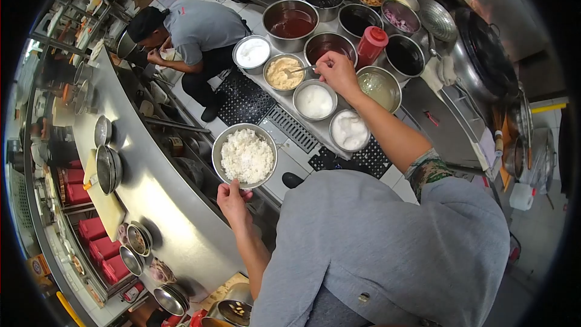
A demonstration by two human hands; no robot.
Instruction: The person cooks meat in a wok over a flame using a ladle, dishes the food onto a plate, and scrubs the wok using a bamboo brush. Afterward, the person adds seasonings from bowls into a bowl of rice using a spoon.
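Note:
My left hand (234, 206) grips the near rim of a metal bowl of white rice (247, 155), held over the gap between the steel counters. A small patch of white powder lies on the rice. My right hand (339, 74) is closed on the handle of a spoon (301, 69), whose tip rests in a bowl of tan powder (284, 72). Close by stand a bowl of white powder (315, 100), another white one (350, 130) nearer me, and a third (252, 52) farther left. A red squeeze bottle (372, 45) stands beyond my right hand.
A co-worker (203, 30) bends at the upper left. Bowls of dark sauce (405, 55) and red sauce (290, 22) crowd the right-hand counter. Metal pans (108, 169) sit on the left steel counter (151, 200). A large dark wok (484, 54) stands at the right.

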